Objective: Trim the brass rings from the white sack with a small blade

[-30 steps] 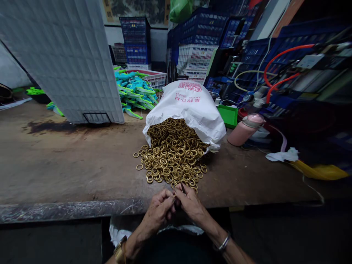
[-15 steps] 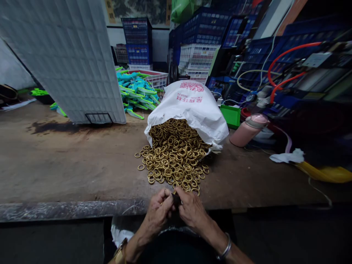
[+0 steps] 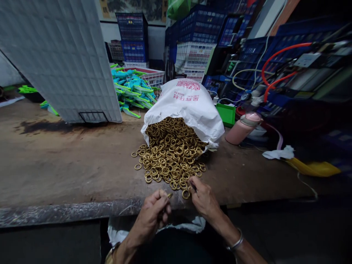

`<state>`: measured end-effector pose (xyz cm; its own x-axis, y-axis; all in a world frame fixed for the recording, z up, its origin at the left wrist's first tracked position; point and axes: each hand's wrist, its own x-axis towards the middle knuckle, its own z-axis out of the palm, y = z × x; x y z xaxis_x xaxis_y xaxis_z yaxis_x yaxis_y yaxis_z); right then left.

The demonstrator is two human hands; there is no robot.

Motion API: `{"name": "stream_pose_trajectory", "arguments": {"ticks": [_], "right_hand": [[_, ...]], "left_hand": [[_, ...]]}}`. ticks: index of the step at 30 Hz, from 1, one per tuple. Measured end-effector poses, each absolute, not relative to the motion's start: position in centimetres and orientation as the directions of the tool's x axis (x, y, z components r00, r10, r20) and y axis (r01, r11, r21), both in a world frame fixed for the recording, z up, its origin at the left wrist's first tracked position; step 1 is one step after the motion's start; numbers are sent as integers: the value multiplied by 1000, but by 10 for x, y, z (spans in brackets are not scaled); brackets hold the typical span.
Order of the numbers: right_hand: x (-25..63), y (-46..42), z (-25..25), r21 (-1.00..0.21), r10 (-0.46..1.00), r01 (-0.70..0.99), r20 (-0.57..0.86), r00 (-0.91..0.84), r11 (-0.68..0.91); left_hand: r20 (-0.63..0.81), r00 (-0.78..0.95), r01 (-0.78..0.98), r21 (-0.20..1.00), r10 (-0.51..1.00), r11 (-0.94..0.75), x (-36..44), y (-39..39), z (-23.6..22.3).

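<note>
A white sack point(image 3: 189, 106) lies on its side on the brown workbench point(image 3: 68, 165), spilling a heap of brass rings point(image 3: 170, 154) toward me. My left hand point(image 3: 154, 216) is at the bench's near edge, its fingers pinched on a small brass piece. My right hand point(image 3: 202, 198) reaches over the near edge of the heap, fingers closed on something small and dark that I cannot make out. One loose ring point(image 3: 186, 194) lies just left of its fingertips. A white bag point(image 3: 181, 227) sits in my lap below the hands.
A grey gridded panel point(image 3: 63, 58) leans at the back left. Teal and green plastic parts point(image 3: 132, 91) pile behind it. A green tray point(image 3: 227, 114), pink bottle point(image 3: 242, 128), hoses and stacked crates point(image 3: 195, 58) crowd the right and back.
My hands were together at the bench edge; they have parted. The right hand has moved forward to the ring heap, while the left stays back, pinching its piece.
</note>
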<state>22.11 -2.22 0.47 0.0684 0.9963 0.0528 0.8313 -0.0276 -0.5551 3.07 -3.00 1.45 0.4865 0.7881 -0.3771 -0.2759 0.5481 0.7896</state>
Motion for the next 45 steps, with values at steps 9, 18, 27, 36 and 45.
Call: {"name": "stream_pose_trajectory", "arguments": {"ticks": [9, 18, 27, 36, 45], "right_hand": [[208, -40, -19, -525, 992, 846, 122, -34, 94], [191, -38, -12, -330, 1000, 944, -10, 4, -7], [186, -36, -7, -353, 999, 935, -35, -1, -11], [188, -33, -6, -374, 998, 927, -57, -18, -5], [191, -31, -9, -381, 999, 924, -48, -13, -6]], "left_hand": [[-366, 442, -424, 720, 819, 550, 24, -23, 4], [-422, 459, -502, 603, 782, 620, 23, -20, 4], [-408, 480, -490, 609, 776, 624, 25, -18, 0], [-415, 487, -516, 573, 768, 637, 24, -17, 2], [-421, 491, -528, 552, 762, 645, 25, -17, 0]]}}
